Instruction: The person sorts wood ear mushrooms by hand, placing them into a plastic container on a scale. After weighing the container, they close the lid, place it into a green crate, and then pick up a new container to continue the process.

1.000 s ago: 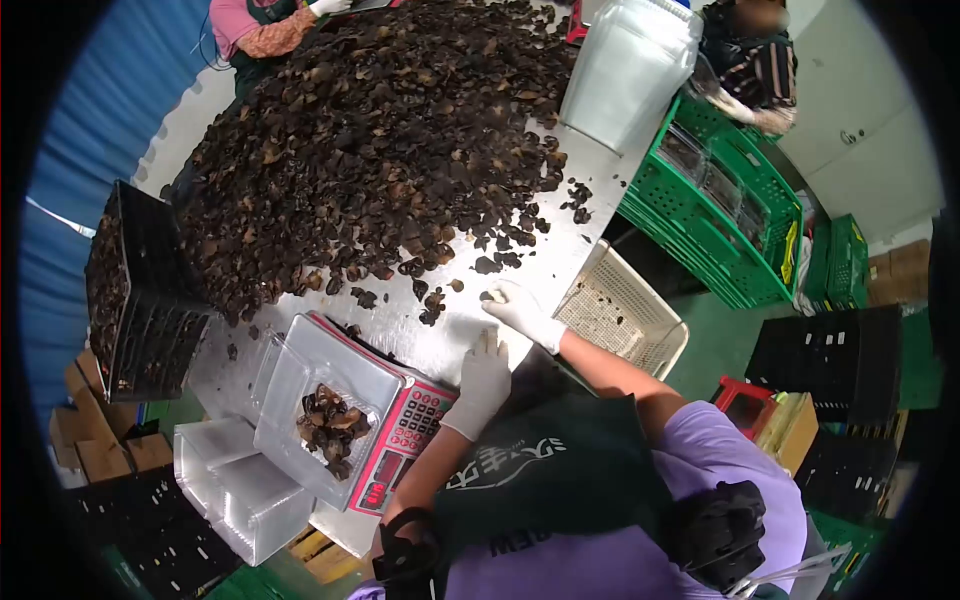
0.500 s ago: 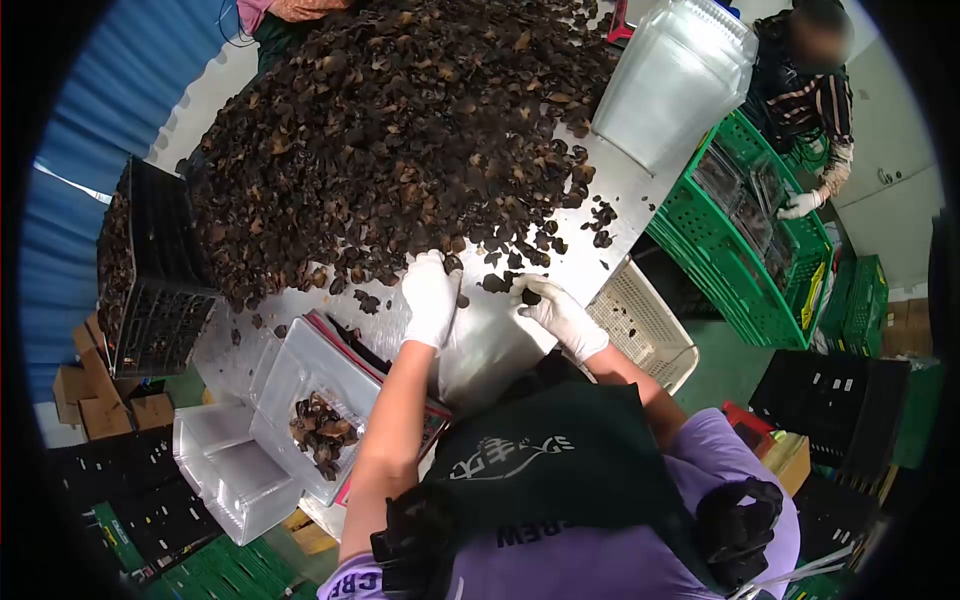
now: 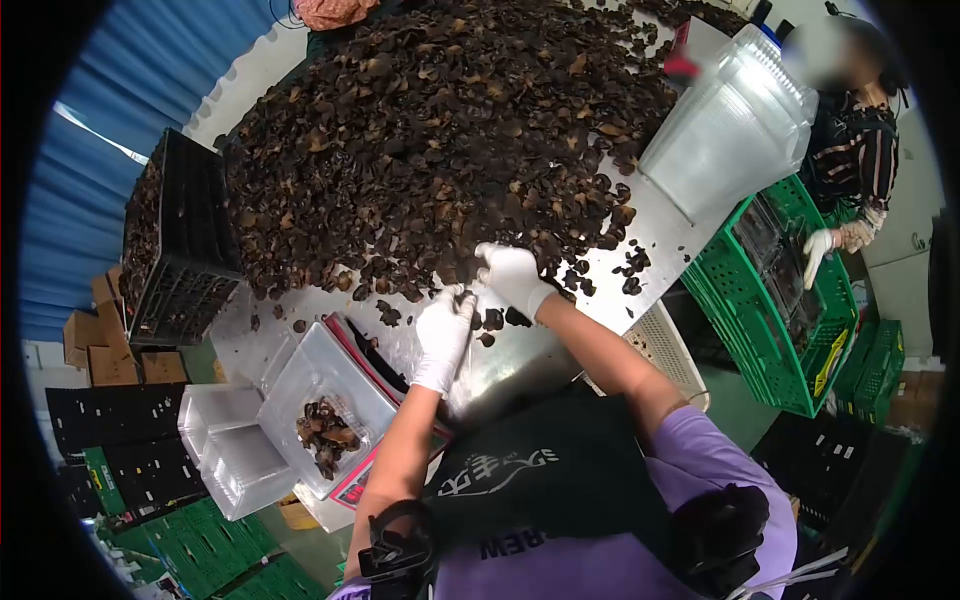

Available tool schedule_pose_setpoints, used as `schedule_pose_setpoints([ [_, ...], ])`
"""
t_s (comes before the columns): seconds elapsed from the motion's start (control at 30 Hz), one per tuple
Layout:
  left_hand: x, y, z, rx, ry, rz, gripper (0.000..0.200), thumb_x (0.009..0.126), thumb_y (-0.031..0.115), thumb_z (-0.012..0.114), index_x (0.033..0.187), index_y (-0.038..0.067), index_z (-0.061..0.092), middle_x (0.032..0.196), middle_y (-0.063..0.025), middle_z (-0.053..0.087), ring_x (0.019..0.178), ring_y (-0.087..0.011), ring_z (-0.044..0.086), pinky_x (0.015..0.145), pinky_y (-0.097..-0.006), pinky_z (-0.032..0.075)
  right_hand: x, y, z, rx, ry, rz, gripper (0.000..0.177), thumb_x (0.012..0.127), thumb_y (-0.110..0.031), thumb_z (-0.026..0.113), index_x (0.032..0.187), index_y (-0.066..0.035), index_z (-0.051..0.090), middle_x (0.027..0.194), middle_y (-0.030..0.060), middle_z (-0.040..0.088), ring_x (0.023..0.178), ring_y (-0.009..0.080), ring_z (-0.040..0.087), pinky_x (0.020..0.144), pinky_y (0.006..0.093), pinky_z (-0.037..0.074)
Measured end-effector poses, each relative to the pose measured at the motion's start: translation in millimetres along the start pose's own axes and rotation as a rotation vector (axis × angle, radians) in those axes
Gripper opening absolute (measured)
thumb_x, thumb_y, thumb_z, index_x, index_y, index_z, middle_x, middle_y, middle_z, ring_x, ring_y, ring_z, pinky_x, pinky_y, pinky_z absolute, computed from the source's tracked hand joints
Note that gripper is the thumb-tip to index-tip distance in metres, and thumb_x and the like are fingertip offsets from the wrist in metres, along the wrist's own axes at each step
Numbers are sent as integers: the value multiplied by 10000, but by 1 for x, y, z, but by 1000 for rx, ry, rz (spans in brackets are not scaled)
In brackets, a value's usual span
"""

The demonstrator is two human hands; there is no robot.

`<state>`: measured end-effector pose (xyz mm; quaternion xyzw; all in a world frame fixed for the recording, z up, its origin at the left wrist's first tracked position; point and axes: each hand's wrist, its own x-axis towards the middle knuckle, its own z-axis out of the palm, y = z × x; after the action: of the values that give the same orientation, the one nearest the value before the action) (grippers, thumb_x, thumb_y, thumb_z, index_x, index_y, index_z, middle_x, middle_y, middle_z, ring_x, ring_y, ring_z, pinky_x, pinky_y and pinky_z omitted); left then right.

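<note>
Since the dried mushrooms point(image 3: 430, 150) heaped on the table point(image 3: 500, 365) look light, brittle and loose, scoop them at the pile's near edge, where your left hand point(image 3: 443, 335) and right hand point(image 3: 512, 275) rest with fingers curled, grip unclear.

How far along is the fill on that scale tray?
Done: the clear tray on the scale holds a small clump of mushrooms, well short of full. In hand: gloved left hand and right hand are at the near edge of the mushroom pile. Left: probably most of this tray's fill, plus the empty trays stacked beside the scale.
</note>
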<state>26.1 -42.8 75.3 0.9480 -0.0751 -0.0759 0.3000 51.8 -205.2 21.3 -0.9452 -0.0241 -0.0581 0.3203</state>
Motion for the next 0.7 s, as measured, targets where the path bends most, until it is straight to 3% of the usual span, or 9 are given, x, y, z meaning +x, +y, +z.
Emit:
schedule_pose_setpoints([
  [0.07, 21, -7, 4, 54, 154, 158, 249, 817, 169, 646, 1049, 79, 641, 820, -98, 631, 761, -252, 618, 694, -359, 483, -22, -22, -10, 113, -6, -15, 155, 778, -193, 607, 884, -81, 630, 782, 125, 649, 732, 325, 641, 683, 428, 497],
  [0.13, 42, -7, 4, 73, 234, 210, 270, 806, 139, 648, 1070, 84, 634, 887, -102, 630, 817, -262, 617, 722, -352, 485, -41, -24, -7, 52, -238, 58, 161, 785, -213, 609, 896, -106, 653, 814, 116, 654, 751, 309, 643, 683, 412, 499],
  [0.2, 62, -9, 10, 108, 331, 305, 281, 774, 146, 680, 1046, 83, 644, 903, -112, 627, 835, -278, 617, 730, -361, 487, -60, -26, -10, 240, -182, 50, 189, 791, -243, 611, 934, -135, 668, 843, 99, 655, 768, 291, 642, 691, 395, 499],
  [0.27, 73, -11, 16, 148, 75, 230, 273, 765, 196, 687, 1013, 93, 638, 928, -99, 619, 897, -285, 606, 780, -383, 491, -55, -24, -21, 269, -245, 73, 200, 787, -247, 619, 949, -141, 670, 858, 85, 656, 791, 273, 640, 699, 381, 497],
  [0.33, 70, -9, 17, 244, 15, 287, 188, 764, 212, 678, 878, 65, 650, 862, -101, 619, 839, -287, 610, 748, -393, 496, -37, -19, -33, 515, 12, 146, 186, 782, -244, 629, 935, -144, 669, 863, 78, 654, 799, 261, 640, 699, 366, 495],
  [0.47, 54, -20, 31, 352, 21, 299, 121, 748, 191, 667, 738, 70, 664, 773, -124, 619, 726, -293, 626, 669, -394, 501, 24, 5, -52, 135, 238, 74, 224, 772, -222, 648, 973, -122, 658, 864, 81, 603, 810, 255, 616, 706, 367, 492],
  [0.57, 43, -2, -3, 4, -244, 198, 148, 731, 189, 707, 807, 63, 696, 806, -118, 648, 776, -273, 628, 724, -351, 485, 52, 20, -43, -146, 34, 91, 278, 754, -209, 670, 1009, -111, 620, 979, 95, 560, 941, 267, 565, 769, 397, 474],
  [0.63, 54, -7, -5, -195, -92, 122, 151, 788, 176, 686, 834, 33, 690, 820, -134, 653, 779, -251, 628, 720, -337, 480, 56, 25, -32, -212, 1, 58, 223, 752, -201, 664, 953, -107, 633, 929, 95, 566, 897, 271, 576, 741, 397, 476],
  [0.7, 74, -11, -6, -133, 139, 170, 151, 824, 172, 658, 846, 26, 685, 820, -139, 650, 778, -258, 628, 713, -340, 481, 38, 23, -22, 9, 278, -89, 89, 738, -169, 648, 796, -108, 619, 821, 86, 560, 801, 284, 579, 687, 408, 469],
])
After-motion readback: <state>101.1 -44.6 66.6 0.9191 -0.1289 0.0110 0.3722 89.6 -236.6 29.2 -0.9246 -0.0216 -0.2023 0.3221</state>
